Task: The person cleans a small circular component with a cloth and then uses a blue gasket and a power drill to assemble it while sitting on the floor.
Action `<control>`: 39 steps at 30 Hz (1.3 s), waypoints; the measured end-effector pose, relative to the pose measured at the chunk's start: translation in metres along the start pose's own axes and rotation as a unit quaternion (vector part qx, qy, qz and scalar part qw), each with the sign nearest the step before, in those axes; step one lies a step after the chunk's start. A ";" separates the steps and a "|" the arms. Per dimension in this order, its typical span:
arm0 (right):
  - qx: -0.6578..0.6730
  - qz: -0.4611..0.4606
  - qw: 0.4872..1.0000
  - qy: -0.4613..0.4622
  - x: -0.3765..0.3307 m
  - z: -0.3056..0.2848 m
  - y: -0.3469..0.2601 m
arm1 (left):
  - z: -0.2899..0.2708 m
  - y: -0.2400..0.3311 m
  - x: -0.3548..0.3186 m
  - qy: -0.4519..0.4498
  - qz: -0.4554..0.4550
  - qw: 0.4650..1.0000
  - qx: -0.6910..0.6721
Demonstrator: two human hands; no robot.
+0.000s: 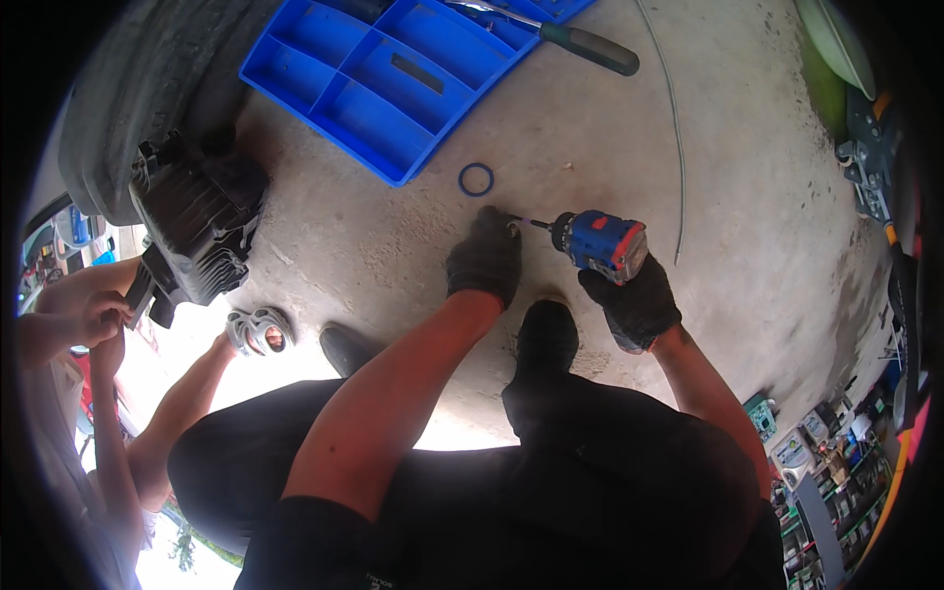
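Observation:
My right hand (634,303), in a dark glove, grips a blue and red cordless drill (602,242) from below. The drill lies level above the floor, with its thin bit (532,223) pointing left. At the tip of the bit is my left hand (486,258), also in a dark glove, its fingers closed. Whether they pinch the bit's end or some small piece there is hidden by the glove. Just beyond my left fingers, a blue ring (476,180) lies flat on the concrete floor.
A blue compartment tray (398,175) lies ahead, with a dark-handled tool (590,49) across its right edge. A grey rod or cable (677,147) runs along the floor at right. A black plastic housing (197,221) stands left, beside a seated person (98,393). Shelves (836,492) are at lower right.

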State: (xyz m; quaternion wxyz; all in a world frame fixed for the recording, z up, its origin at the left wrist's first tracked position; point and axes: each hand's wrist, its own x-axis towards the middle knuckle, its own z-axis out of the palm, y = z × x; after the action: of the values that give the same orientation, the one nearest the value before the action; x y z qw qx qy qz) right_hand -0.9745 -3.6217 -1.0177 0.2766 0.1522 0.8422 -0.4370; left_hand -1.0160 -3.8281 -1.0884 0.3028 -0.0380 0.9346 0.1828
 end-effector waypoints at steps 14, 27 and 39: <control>-0.047 0.003 0.999 -0.011 0.004 -0.005 -0.002 | -0.016 0.001 0.004 -0.062 -0.003 0.998 0.021; -0.119 -0.006 0.993 -0.019 0.007 -0.011 -0.003 | -0.015 0.004 0.002 -0.067 -0.036 0.996 0.037; -0.103 -0.012 0.994 -0.028 0.011 -0.016 -0.002 | -0.014 0.004 0.002 -0.061 -0.044 0.997 0.020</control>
State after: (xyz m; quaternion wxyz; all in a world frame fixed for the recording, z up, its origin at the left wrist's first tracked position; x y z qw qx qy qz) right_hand -0.9898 -3.6094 -1.0157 0.3091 0.1001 0.8766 -0.3550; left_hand -1.0266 -3.8300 -1.0778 0.3675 -0.0614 0.9154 0.1525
